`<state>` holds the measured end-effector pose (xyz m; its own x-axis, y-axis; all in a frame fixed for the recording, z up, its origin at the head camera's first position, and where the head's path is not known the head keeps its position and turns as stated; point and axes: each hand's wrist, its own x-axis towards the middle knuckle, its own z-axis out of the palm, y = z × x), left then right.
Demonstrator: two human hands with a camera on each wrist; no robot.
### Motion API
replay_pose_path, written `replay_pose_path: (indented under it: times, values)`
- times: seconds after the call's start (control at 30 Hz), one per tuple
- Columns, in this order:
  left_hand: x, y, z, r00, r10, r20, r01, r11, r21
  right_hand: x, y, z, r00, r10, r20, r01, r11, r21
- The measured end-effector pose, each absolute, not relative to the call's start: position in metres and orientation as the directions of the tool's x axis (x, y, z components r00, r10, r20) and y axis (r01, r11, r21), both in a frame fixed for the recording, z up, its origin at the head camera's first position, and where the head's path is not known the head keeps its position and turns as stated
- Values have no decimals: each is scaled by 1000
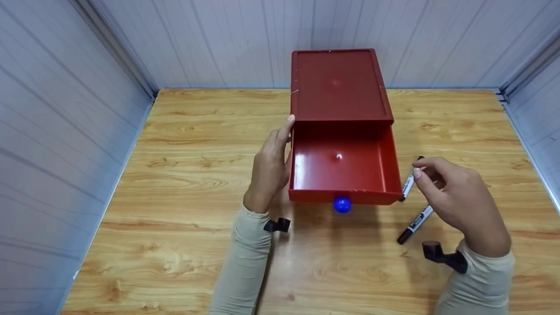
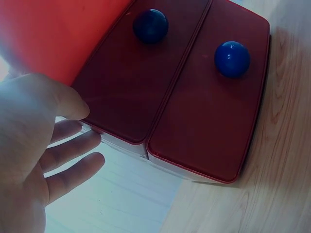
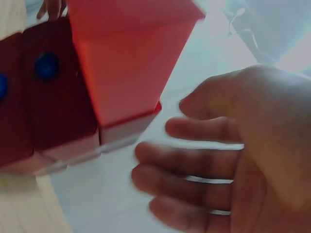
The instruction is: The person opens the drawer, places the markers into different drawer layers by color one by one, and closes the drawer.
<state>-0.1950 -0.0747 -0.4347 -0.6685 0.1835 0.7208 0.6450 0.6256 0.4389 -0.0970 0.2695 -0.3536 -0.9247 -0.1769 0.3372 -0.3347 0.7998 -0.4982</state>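
Observation:
A red drawer cabinet (image 1: 339, 87) stands at the back of the table, its top drawer (image 1: 345, 197) pulled out and bare inside. A blue round knob (image 1: 342, 204) sits on that drawer's front. Along the drawer's left side lies my left hand (image 1: 267, 168), fingers extended, one fingertip at the cabinet's front corner. My right hand (image 1: 459, 199) is right of the drawer, above two white markers with black ends, its fingers loosely bent around nothing. The farther marker (image 1: 408, 186) is partly behind my fingertips; the nearer marker (image 1: 415, 224) runs partly under the hand.
Below the open drawer, the left wrist view shows two closed drawers, with an upper knob (image 2: 150, 25) and a lower knob (image 2: 232, 59). Pale panel walls (image 1: 218, 43) bound the wooden table (image 1: 175, 218) at the back and both sides.

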Motion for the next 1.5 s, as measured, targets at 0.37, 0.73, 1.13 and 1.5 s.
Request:
replay_pose_path:
  times: [0.37,0.73,1.13,1.5]
  values:
    - [-193,-76,-436,-660,174,731,653,615,443,-118,298,-376,-960,-208,-188,-91,866,-492]
    - [-196,-73,-436,-662,178,728,654,613,444,-127,329,-398,-864,-169,-474,156,805,-572]
    - [-196,-70,-439,-641,160,751,639,654,406,-132,342,-418,-793,-183,-581,304,708,-638]
    - [-195,-69,-440,-662,173,729,623,668,406,-139,339,-431,-785,-237,-573,238,738,-632]
